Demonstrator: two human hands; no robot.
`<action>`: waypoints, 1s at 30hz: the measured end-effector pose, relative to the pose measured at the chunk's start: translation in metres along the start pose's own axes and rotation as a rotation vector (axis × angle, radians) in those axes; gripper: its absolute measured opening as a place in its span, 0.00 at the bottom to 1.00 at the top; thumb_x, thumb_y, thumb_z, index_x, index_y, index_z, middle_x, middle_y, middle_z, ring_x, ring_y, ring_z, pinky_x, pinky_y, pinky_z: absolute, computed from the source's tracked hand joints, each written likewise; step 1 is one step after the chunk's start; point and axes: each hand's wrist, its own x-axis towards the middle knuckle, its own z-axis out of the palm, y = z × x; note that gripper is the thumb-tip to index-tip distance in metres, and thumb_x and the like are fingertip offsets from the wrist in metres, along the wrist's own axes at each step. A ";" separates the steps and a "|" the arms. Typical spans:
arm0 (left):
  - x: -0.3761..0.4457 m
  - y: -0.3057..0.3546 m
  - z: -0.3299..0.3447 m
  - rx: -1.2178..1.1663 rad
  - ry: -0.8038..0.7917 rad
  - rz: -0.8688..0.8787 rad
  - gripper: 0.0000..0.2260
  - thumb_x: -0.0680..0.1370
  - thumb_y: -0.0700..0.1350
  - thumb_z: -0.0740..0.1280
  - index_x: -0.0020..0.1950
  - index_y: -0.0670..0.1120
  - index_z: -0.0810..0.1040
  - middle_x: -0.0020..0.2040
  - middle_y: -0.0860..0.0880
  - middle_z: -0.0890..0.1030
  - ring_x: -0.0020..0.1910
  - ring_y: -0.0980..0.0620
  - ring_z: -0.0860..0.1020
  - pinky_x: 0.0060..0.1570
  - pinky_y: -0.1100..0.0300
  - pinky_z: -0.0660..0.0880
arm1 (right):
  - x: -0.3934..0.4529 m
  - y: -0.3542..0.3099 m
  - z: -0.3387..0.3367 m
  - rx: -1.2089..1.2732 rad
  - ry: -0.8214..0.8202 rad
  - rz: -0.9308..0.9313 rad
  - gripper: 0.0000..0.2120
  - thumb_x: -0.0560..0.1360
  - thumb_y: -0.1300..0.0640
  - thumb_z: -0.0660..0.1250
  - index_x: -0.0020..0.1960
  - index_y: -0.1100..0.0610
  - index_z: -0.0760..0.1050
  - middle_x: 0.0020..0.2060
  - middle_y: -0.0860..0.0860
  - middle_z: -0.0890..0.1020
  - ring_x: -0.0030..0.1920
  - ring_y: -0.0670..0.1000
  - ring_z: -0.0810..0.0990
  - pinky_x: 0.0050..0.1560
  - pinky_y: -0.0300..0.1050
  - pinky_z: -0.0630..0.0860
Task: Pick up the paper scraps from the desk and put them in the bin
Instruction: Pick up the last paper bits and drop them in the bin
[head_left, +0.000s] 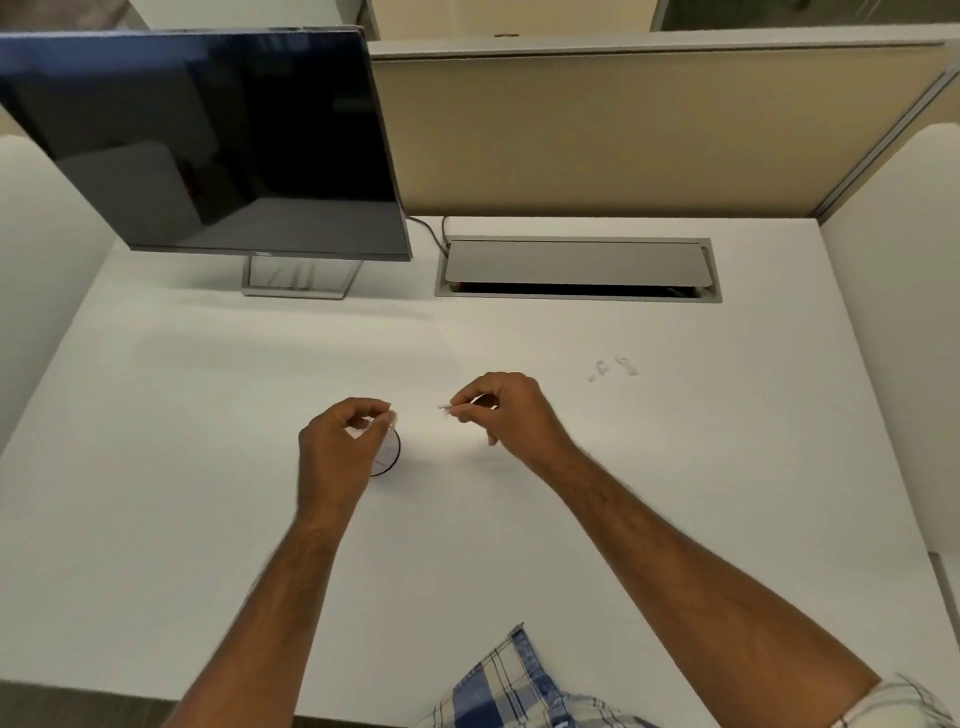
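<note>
My left hand (345, 441) hovers over a small round bin (388, 454) with a dark rim on the white desk (208, 415), and its fingertips pinch a small white paper scrap (390, 415) above the opening. My right hand (506, 410) is a little to the right of the bin and pinches another thin paper scrap (445, 407) between thumb and fingers. Two or three more small paper scraps (613, 368) lie on the desk further to the right. Most of the bin is hidden under my left hand.
A dark monitor (208, 145) on a metal stand (301, 278) stands at the back left. A grey cable hatch (576, 267) is set into the desk at the back. Beige partition walls (623, 135) close off the back and sides.
</note>
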 end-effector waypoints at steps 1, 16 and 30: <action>0.001 -0.005 -0.008 0.006 0.022 -0.006 0.02 0.73 0.49 0.75 0.44 0.56 0.84 0.40 0.61 0.84 0.43 0.59 0.82 0.42 0.63 0.77 | 0.001 -0.004 0.010 -0.007 -0.022 -0.010 0.01 0.74 0.60 0.75 0.46 0.57 0.85 0.37 0.52 0.86 0.27 0.39 0.78 0.25 0.36 0.73; 0.013 -0.053 -0.048 0.096 -0.003 -0.083 0.06 0.75 0.42 0.74 0.46 0.54 0.87 0.41 0.63 0.85 0.42 0.64 0.81 0.40 0.73 0.73 | 0.028 -0.033 0.105 -0.377 -0.136 -0.125 0.04 0.76 0.60 0.72 0.50 0.55 0.84 0.48 0.50 0.83 0.46 0.50 0.82 0.49 0.50 0.79; 0.017 -0.050 -0.062 0.036 0.019 -0.048 0.05 0.77 0.43 0.73 0.48 0.53 0.86 0.42 0.62 0.85 0.45 0.65 0.82 0.40 0.78 0.71 | 0.030 -0.018 0.123 -0.579 -0.124 -0.364 0.11 0.78 0.60 0.65 0.57 0.53 0.82 0.54 0.47 0.81 0.54 0.51 0.80 0.51 0.47 0.77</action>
